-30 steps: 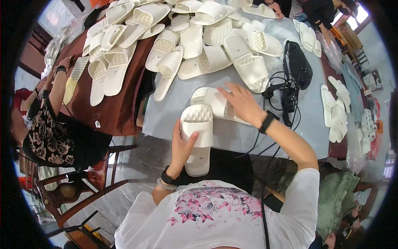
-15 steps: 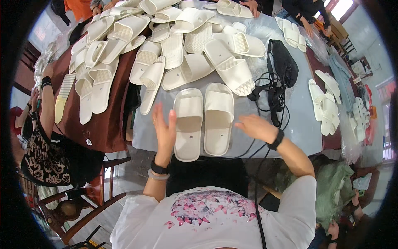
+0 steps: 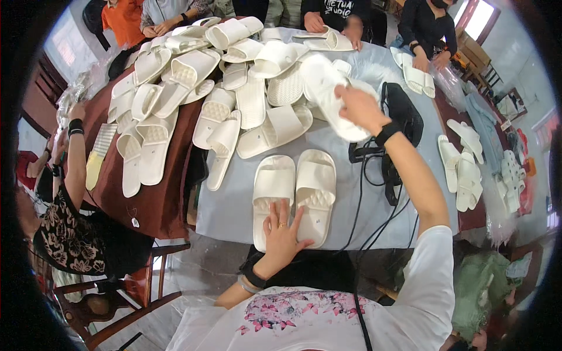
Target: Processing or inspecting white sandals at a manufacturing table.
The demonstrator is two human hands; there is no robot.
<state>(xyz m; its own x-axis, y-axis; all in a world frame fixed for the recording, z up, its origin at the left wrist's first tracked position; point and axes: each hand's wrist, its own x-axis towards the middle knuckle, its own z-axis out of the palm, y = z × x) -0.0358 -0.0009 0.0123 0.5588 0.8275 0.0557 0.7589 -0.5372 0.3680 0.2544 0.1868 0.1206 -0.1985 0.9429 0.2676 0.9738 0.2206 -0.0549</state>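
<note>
A pair of cream slide slippers lies side by side on the grey table cover, toes away from me. Over the heel part of the left slipper (image 3: 274, 186) my left hand (image 3: 281, 234) rests with spread fingers, the thumb reaching onto the right slipper (image 3: 316, 184). Farther off to the right, my right hand (image 3: 363, 110) grips another cream slipper (image 3: 321, 79) near its strap. That slipper is smeared by motion and tilted at the edge of the pile. My right fingertips are partly lost against it.
A heap of cream slippers (image 3: 252, 96) covers the far left and middle. Right of my right hand lies a black bag (image 3: 404, 114) with black cables (image 3: 366, 225) trailing toward me. More slippers (image 3: 459, 164) sit at the right edge. Other people work around the table.
My left hand has come down onto the pair. My right hand has reached forward from beside the pair and taken hold of a slipper on the pile. The view has shifted, so the table appears lower.
</note>
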